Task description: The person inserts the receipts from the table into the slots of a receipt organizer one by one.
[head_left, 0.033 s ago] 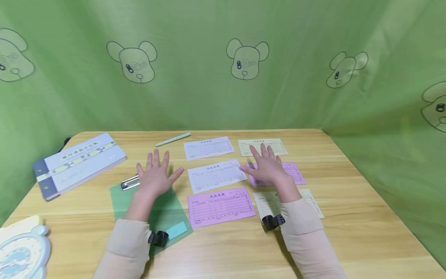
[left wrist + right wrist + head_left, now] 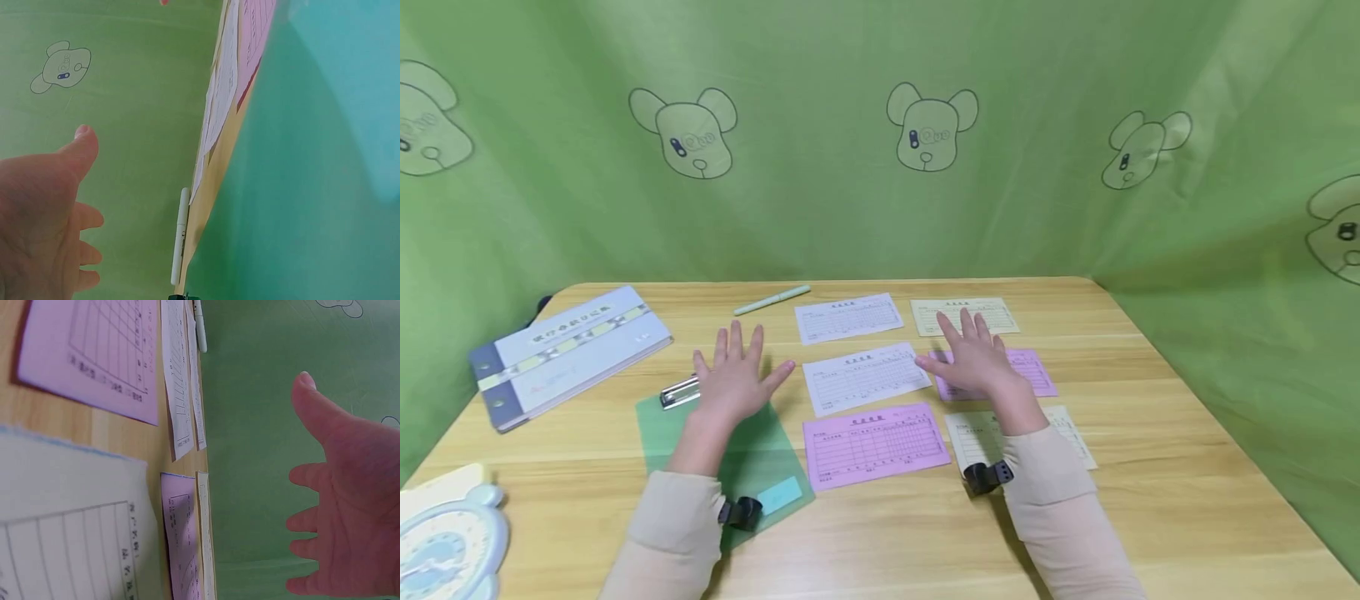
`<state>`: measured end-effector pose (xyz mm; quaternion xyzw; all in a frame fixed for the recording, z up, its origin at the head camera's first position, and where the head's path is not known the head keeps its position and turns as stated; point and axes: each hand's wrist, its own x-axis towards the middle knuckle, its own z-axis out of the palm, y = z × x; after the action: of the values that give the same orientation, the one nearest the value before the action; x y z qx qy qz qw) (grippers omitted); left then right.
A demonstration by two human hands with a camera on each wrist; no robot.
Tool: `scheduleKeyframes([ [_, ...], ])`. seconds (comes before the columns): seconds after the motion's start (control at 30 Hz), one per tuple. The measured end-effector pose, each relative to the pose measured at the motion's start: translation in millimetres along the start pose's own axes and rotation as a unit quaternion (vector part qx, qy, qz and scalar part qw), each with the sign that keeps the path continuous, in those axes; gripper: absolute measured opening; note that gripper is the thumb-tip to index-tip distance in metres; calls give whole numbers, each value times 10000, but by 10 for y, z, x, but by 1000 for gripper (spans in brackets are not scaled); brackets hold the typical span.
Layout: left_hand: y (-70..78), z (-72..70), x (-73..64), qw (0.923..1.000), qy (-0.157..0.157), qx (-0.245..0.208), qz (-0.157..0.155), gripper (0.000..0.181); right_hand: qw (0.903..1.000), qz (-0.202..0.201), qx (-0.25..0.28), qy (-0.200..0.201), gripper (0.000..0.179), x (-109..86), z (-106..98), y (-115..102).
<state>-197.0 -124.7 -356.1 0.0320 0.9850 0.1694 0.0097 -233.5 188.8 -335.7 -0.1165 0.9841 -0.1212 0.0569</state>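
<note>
My left hand (image 2: 733, 379), fingers spread and straight, hovers over a green clipboard (image 2: 662, 429) with a metal clip (image 2: 679, 392). My right hand (image 2: 981, 364) is likewise spread, above a small pink form (image 2: 1036, 372); its fingertips overlap a cream form (image 2: 925, 318) in the head view. Neither hand holds anything. In both wrist views, the left hand (image 2: 40, 219) and right hand (image 2: 362, 500) appear raised off the table, thumbs apart. Between them lie two white forms (image 2: 865, 379) and a larger pink form (image 2: 876, 447). The right forearm partly hides another cream form (image 2: 973, 433).
A pale green pen (image 2: 772, 300) lies behind the clipboard. On the left is a blue-white account book (image 2: 576, 350) with a dark spine. A light-blue clock (image 2: 445, 554) sits at the front left corner. Green curtain (image 2: 820, 208) surrounds the wooden table (image 2: 1157, 500).
</note>
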Motion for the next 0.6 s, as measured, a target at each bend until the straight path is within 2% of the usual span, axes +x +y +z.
scheduleKeyframes([
  [0.3, -79, -57, -13, 9999, 136, -20, 43, 83, 10000, -3, 4, 47, 87, -43, -53, 10],
  [0.5, -215, -162, -47, 9996, 233, -104, 94, 84, 9996, -135, 69, 237, 86, -114, -150, 73],
  [0.6, -319, -235, -71, 9987, 422, -257, 153, 83, 9990, -244, 157, 349, 87, -161, -194, 143],
])
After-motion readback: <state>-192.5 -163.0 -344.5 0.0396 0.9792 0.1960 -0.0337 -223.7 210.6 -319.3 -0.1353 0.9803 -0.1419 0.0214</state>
